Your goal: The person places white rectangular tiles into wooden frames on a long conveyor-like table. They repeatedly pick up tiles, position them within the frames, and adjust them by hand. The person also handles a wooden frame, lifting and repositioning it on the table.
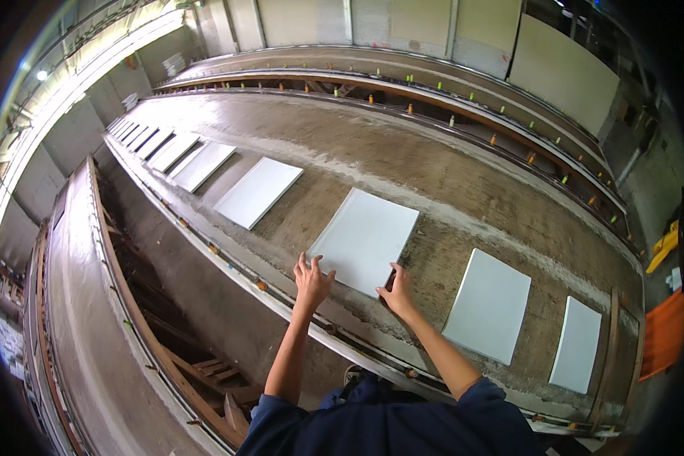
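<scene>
A white rectangular sheet or thin stack (368, 232) lies flat on the long brown table in front of me. My left hand (311, 283) is at its near left corner, fingers bent and spread apart. At the near right corner, my right hand (399, 295) has its thumb and forefinger apart beside the edge. Both hands look open, at the sheet's edges rather than wrapped round it; exact contact is hard to make out. Similar white sheets lie to the right (490, 305) and to the left (259, 192).
Another white sheet (576, 344) lies at the far right, and several more run in a row toward the far left. Orange and green pegs line the rail of the table behind (410, 109). Left of a gap stands another long table (91, 304). An orange object (665, 334) is at right.
</scene>
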`<action>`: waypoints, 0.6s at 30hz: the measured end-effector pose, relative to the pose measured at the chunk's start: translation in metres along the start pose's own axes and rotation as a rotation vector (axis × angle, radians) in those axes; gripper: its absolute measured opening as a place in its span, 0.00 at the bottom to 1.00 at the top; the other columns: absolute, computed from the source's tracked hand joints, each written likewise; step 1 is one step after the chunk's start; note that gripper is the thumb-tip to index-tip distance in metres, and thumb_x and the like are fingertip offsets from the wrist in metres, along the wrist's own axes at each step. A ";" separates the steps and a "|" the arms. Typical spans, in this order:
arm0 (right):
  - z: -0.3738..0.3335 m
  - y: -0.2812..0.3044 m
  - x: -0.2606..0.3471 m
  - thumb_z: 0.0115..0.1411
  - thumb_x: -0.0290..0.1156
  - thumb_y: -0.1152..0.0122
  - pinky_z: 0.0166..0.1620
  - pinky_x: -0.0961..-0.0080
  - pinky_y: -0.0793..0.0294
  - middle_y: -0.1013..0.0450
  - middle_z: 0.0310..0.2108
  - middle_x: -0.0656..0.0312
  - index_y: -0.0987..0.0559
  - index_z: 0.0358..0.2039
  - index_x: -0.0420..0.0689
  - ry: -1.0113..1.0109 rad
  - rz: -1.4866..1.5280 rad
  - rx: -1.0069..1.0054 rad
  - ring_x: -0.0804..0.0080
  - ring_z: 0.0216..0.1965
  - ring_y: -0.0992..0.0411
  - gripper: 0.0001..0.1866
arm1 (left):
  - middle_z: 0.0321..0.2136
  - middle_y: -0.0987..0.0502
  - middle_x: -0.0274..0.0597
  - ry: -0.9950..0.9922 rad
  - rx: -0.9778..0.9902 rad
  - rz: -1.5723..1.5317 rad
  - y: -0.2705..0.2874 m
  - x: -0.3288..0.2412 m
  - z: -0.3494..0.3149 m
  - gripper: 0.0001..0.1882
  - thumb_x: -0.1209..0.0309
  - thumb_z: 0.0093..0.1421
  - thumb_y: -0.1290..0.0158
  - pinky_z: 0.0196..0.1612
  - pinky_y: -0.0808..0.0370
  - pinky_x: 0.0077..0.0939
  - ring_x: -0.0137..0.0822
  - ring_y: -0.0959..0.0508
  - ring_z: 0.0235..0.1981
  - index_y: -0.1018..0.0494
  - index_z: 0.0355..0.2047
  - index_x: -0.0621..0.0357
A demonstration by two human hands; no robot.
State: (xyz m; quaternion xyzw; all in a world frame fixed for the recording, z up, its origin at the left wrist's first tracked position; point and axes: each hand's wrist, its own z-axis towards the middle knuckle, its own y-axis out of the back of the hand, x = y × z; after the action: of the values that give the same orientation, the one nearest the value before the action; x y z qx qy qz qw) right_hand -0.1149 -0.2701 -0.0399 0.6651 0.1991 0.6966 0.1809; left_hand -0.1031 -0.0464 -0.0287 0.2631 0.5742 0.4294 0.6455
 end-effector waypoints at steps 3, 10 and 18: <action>0.000 0.013 -0.003 0.50 0.29 0.34 0.46 0.67 0.29 0.42 0.49 0.47 0.43 0.58 0.44 0.022 -0.035 0.097 0.61 0.44 0.32 0.37 | 0.60 0.51 0.69 -0.009 0.104 -0.020 0.006 -0.020 -0.003 0.33 0.57 0.53 0.42 0.61 0.50 0.55 0.68 0.53 0.62 0.40 0.56 0.56; -0.042 0.053 0.012 0.55 0.27 0.39 0.44 0.71 0.26 0.40 0.46 0.50 0.38 0.55 0.46 0.075 -0.028 0.173 0.64 0.42 0.28 0.28 | 0.59 0.46 0.63 -0.212 0.202 -0.155 0.007 -0.062 -0.033 0.34 0.54 0.55 0.45 0.59 0.49 0.59 0.65 0.50 0.61 0.41 0.57 0.56; -0.106 0.116 0.013 0.56 0.33 0.41 0.53 0.64 0.34 0.39 0.50 0.48 0.35 0.53 0.43 0.064 -0.277 0.156 0.50 0.51 0.35 0.25 | 0.58 0.41 0.53 -0.263 0.095 -0.126 0.009 -0.114 -0.091 0.29 0.60 0.57 0.47 0.59 0.47 0.61 0.56 0.45 0.61 0.41 0.57 0.52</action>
State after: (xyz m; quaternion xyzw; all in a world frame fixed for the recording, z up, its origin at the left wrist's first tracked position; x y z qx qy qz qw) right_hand -0.2199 -0.3666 0.0279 0.6211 0.3479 0.6681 0.2164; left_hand -0.1899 -0.1540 0.0193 0.3108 0.5197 0.3220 0.7277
